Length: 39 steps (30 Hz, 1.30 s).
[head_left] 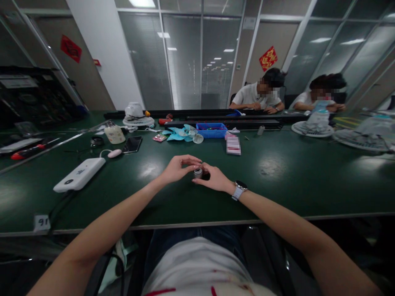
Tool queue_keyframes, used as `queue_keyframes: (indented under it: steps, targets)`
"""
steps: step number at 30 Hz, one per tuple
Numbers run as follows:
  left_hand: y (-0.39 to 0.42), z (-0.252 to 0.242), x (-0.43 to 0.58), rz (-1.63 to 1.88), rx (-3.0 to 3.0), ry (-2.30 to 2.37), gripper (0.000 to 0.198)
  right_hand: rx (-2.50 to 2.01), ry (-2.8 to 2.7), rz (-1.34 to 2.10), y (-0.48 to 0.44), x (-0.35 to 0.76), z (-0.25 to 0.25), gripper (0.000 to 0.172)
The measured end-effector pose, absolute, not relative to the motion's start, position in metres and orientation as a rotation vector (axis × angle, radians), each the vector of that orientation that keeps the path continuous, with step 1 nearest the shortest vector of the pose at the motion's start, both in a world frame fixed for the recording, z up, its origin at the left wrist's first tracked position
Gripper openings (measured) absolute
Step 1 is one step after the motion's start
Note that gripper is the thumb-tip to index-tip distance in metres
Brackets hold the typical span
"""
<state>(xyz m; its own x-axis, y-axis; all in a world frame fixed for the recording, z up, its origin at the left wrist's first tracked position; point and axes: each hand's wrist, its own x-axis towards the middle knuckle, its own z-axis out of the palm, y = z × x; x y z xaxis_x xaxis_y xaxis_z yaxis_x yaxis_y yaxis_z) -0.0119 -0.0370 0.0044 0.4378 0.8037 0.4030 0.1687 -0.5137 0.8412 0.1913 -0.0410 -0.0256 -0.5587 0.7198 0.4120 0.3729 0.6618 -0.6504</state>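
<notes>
A small silver cylinder with a dark top (198,174) stands upright at the middle of the green table. Curled around its side, the thumb and fingers of my right hand (216,178) grip it low down. My left hand (179,168) arches over from the left, its thumb and fingertips pinched at the cylinder's top. The two hands' fingertips meet there and partly hide the cylinder. Whether a smaller part sits between the left fingertips is too small to tell. A watch with a pale strap (239,190) is on my right wrist.
Beyond my hands are a blue tray (211,130), light-blue fan blades (182,133) and a pink-and-white packet (233,144). Left lie a white power strip (80,174), a phone (132,144) and a jar (114,134). Fan parts (312,127) stand at right. Two people sit across the table.
</notes>
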Motion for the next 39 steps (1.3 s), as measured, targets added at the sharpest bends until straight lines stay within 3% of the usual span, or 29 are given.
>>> queue_keyframes:
  steps: [15,39]
  targets:
    - [-0.043,-0.003,-0.001,1.135,1.567,0.764,0.038,-0.849,-2.233,0.640,-0.038,0.191,-0.029,0.037]
    - [-0.046,0.005,-0.004,1.253,1.916,0.814,0.011,-0.879,-2.244,0.667,-0.041,0.192,-0.020,0.034]
